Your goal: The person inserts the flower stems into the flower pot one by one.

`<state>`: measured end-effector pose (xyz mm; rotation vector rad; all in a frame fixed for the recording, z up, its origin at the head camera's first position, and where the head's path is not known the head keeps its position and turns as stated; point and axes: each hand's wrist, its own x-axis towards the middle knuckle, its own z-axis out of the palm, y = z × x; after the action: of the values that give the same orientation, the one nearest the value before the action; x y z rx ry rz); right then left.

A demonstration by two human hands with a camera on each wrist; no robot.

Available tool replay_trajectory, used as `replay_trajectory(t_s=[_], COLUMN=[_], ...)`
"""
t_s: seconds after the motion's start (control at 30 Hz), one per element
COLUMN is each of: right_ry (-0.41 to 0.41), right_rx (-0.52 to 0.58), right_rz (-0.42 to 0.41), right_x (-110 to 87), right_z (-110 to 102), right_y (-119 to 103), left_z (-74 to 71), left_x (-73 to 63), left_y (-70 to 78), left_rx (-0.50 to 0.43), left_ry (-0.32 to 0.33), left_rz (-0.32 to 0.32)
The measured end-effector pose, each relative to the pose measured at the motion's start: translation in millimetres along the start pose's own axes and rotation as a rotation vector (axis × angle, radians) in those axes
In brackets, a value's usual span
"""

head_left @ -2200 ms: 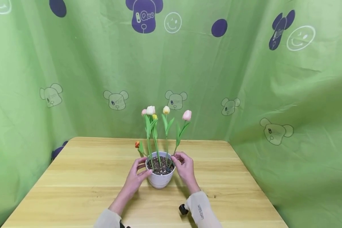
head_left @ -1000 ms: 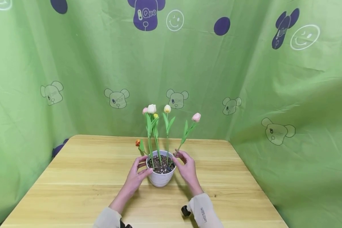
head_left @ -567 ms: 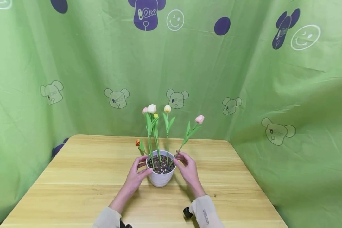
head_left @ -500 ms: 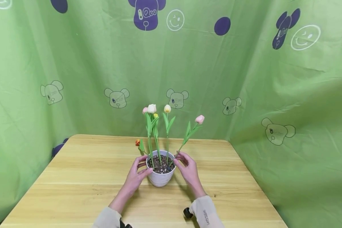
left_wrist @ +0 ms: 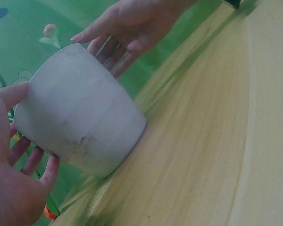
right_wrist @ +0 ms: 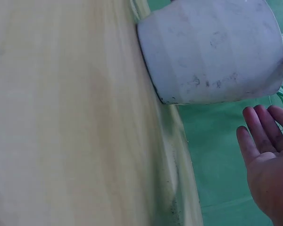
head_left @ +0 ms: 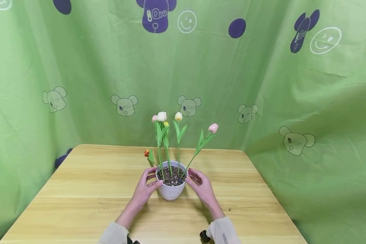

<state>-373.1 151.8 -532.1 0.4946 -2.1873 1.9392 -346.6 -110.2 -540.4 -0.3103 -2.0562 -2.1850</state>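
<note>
A white flowerpot (head_left: 170,192) stands upright on the table, filled with dark pebbly soil (head_left: 174,181). Tulips in several colours rise from it; the pink tulip (head_left: 213,128) on the right leans outward over the rim. My left hand (head_left: 144,189) holds the pot's left side, thumb at the front of the rim and fingers round the side, as the left wrist view shows. On the other side my right hand (head_left: 202,188) is held beside the pot, thumb near the rim. In the right wrist view its loosely bent fingers (right_wrist: 259,127) are apart from the pot wall.
An orange tulip (head_left: 147,153) droops low over the pot's left rim. The wooden table (head_left: 94,183) reaches out around the pot, with green printed curtains (head_left: 88,67) behind and at both sides. Black wrist cameras (head_left: 205,236) sit at the cuffs.
The pink tulip on the right has tilted outward to the right. My right hand, which pinched its stem, has let go and shifted slightly down and right. The left hand has stayed in place.
</note>
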Motion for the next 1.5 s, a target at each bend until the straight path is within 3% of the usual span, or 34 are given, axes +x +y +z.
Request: replay_trajectory(t_s=[0.23,0.47,0.77,1.03,1.3,1.5], right_ry=[-0.007,0.002,-0.004,0.001,-0.024,-0.031], right_rx=[-0.001,0.014,0.028,0.024,0.043,0.055], right_rz=[0.048,0.075,0.074,0.072,0.056,0.047], right_x=[-5.1,-6.1,-7.0,-6.4,-5.0,-5.0], right_z=[3.4,5.3,5.7,4.3,4.2,4.1], right_y=[3.4,3.7,2.3,2.8,4.4,4.4], left_z=[-1.2,-10.5,-40.6,-63.9,-74.3,-74.5], left_x=[-2.7,-0.5,1.7,5.5,9.8,10.8], left_y=[0.8,-1.1,-4.0,-12.1,-14.8,-16.0], left_rx=[-0.012,-0.002,-0.075,-0.092,0.013,-0.018], left_ry=[0.01,0.092,0.151,0.118,0.03,0.017], left_rz=[-0.008,-0.052,-0.237,-0.369,-0.381,-0.403])
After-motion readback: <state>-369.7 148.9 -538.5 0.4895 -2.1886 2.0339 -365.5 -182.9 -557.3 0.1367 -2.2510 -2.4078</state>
